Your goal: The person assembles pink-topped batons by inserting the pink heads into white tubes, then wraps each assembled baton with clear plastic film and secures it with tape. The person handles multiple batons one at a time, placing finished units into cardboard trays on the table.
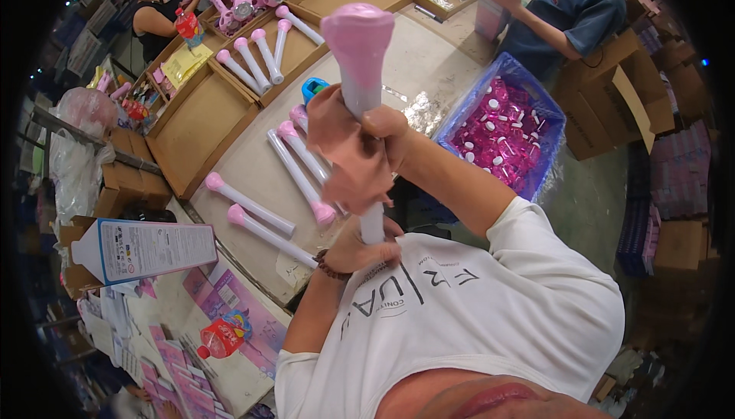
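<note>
Upright in front of my chest stands a toy wand [360,86] with a pink bulbous head and a white tube handle. My left hand [354,247], with a beaded bracelet at the wrist, is closed round the lower end of the tube. Higher up, just under the pink head, my right hand [388,132] grips a brownish-pink cloth [344,151] wrapped against the tube. The cloth hides the tube's middle. On the table to the left lie several similar wands [256,208], one with its tip close to my left wrist.
A blue crate [547,136] of small pink bottles is at the right. Shallow cardboard trays [203,128] holding wands and pink parts line the far side. Two people [570,6] work beyond the table. A printed box [157,251] and a red drink bottle [222,339] are at left.
</note>
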{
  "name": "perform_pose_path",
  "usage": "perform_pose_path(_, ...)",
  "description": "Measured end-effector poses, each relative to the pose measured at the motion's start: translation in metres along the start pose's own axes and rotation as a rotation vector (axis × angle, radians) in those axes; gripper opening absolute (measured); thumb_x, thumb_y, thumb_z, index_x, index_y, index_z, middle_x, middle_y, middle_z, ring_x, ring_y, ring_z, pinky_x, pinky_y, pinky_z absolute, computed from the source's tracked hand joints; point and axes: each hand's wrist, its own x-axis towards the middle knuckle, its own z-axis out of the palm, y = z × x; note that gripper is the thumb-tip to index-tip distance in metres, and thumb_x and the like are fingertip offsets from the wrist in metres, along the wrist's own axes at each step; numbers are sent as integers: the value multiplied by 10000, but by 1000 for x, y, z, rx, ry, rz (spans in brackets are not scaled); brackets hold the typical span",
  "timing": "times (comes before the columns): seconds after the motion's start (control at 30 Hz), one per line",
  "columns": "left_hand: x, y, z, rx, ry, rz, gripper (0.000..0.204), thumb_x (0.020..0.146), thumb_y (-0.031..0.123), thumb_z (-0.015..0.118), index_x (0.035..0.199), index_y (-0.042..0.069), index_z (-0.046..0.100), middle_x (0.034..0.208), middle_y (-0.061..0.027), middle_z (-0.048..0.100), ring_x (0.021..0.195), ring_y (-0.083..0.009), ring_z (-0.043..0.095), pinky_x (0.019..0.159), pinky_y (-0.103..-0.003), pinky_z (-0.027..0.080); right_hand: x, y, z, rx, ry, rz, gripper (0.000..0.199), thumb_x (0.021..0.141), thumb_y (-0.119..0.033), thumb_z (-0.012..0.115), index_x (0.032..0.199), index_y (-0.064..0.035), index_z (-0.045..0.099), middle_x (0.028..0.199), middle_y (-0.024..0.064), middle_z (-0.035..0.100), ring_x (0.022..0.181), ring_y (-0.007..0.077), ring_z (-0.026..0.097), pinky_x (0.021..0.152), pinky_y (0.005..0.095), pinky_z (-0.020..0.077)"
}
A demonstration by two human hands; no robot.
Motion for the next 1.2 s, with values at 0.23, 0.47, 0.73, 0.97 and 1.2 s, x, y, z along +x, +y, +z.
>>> perform_pose_path(0.23, 0, 20, 18, -206, -129, 145, 240, 789, -53, 626, 1009, -25, 534, 814, -137, 638, 633, -190, 646, 549, -267, 510, -3, 31, 24, -72, -119, 165, 412, 689, -226, 769, 971, -25, 546, 845, 41, 567, 810, 136, 548, 756, 256, 453)
perform_pose_path(0.47, 5, 9, -3, 271, 498, 178, 354, 806, 44, 636, 1139, 32, 516, 852, -88, 627, 669, -239, 638, 593, -325, 508, -31, 63, 29, -665, 495, -133, 273, 767, -52, 671, 972, -6, 498, 785, 86, 594, 637, 135, 583, 543, 281, 481)
perform_pose_path(0.73, 17, -7, 2, 992, 1016, 313, 476, 734, 148, 694, 1173, 113, 514, 861, -188, 642, 778, -394, 635, 670, -461, 510, -26, 68, 8, -734, 671, -158, 165, 832, -75, 662, 886, -23, 515, 709, 70, 605, 618, 130, 596, 526, 283, 503)
perform_pose_path(0.97, -7, -13, -5, 1010, 1038, 72, 271, 735, 131, 682, 996, 116, 611, 785, -171, 651, 729, -372, 637, 637, -462, 512, -18, -4, 40, -398, 487, -333, 234, 854, -182, 648, 919, 16, 541, 693, 100, 601, 573, 188, 617, 515, 338, 541)
perform_pose_path(1.2, -15, -40, -6, 953, 940, 223, 202, 759, 93, 662, 940, 9, 628, 769, -210, 645, 699, -366, 649, 619, -389, 522, -31, 3, 25, -467, 413, -483, 588, 790, -399, 723, 1101, 39, 485, 709, 123, 605, 525, 226, 617, 458, 378, 545)
